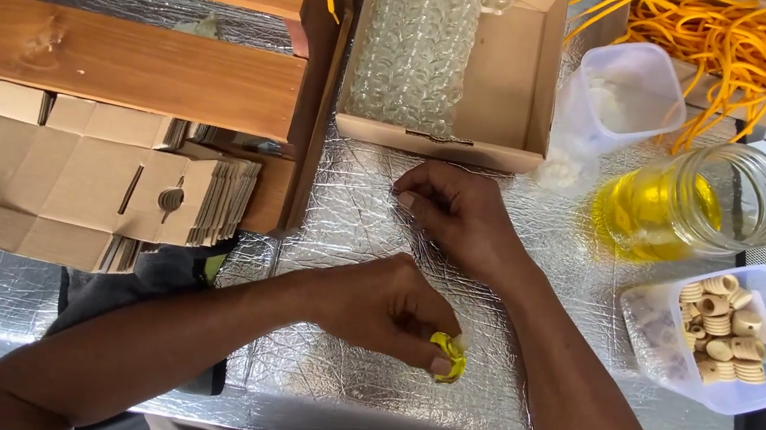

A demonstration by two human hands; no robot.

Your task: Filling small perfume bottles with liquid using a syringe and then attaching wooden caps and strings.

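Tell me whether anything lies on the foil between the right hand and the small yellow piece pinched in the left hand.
Nothing visible does. The right hand rests above the left hand, which pinches the small yellow piece; only bare crinkled silver foil table cover lies between them.

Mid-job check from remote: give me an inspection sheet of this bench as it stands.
Surface: crinkled silver foil sheet covers the bench.
Job's things: small yellow piece pinched in the left hand; right hand closed, fingertips on the foil.
Clutter: glass vials in a cardboard box, jar of yellow liquid, tub of ribbed wooden beads, flat carton blanks.
Grippers: two bare hands.
Cables: orange cords in a box.
Surroundings: wooden shelves.
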